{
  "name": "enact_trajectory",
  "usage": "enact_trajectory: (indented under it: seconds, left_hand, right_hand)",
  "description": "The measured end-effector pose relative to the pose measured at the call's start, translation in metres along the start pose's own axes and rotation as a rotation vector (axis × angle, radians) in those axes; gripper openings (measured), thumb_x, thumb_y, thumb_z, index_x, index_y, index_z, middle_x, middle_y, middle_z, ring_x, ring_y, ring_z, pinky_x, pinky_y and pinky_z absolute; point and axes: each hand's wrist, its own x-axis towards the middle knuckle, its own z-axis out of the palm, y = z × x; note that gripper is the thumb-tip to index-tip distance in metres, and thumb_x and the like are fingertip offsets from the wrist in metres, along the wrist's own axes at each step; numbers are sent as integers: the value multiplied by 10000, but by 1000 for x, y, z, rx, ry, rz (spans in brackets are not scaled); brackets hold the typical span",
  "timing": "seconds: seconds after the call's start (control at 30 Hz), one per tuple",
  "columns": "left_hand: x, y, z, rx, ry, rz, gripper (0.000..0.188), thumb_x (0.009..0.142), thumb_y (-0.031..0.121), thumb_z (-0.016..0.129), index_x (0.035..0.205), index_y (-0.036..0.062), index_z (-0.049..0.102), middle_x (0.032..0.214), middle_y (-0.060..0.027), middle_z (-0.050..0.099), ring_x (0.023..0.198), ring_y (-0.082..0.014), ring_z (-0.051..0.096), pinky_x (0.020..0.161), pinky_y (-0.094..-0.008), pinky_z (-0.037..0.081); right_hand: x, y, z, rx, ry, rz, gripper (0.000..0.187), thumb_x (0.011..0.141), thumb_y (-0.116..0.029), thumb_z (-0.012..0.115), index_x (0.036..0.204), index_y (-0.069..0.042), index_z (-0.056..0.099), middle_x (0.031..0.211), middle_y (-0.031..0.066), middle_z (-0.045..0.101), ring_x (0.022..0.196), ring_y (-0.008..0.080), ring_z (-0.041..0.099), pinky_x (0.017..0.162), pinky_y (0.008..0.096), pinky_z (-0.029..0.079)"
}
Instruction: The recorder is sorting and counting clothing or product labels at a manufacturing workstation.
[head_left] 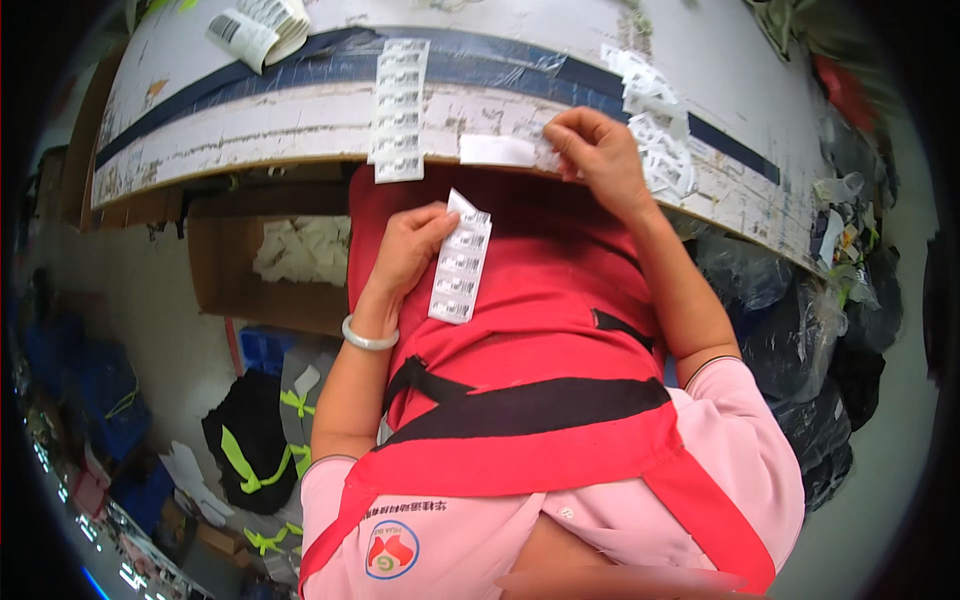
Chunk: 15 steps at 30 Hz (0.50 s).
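My left hand (408, 248) holds a white strip of printed labels (459, 262) over my red apron, just below the table edge. My right hand (600, 155) rests at the worn white table (250, 125) edge, its fingertips pinching a small white label (500, 151) that lies on the edge. Another strip of labels (398, 110) lies on the table to the left of that label, overhanging the edge. A pile of peeled white label scraps (660, 130) lies just right of my right hand.
A stack of printed tags (258, 28) lies at the table's far left. An open cardboard box (225, 265) with white pieces stands under the table on the left. Dark bags (810, 340) crowd the floor at right; black and green garments (250, 440) lie lower left.
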Motion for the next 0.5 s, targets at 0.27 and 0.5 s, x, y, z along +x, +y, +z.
enact_trajectory:
  seconds: [0.27, 0.5]
  left_hand:
    - [-2, 2, 0, -22, -5, 8, 203, 917, 140, 634, 994, -44, 669, 839, -51, 670, 701, -90, 618, 614, -222, 500]
    - [-3, 3, 0, -59, -10, 9, 203, 917, 133, 633, 997, -51, 665, 851, -66, 675, 707, -105, 632, 620, -237, 516]
  right_hand:
    - [7, -3, 13, -48, -137, 51, 172, 904, -173, 654, 944, -5, 657, 723, -4, 609, 584, 45, 551, 511, 190, 477]
    - [12, -6, 29, -104, -203, 6, 207, 908, -186, 637, 944, 17, 664, 726, 16, 613, 603, 62, 573, 534, 211, 505]
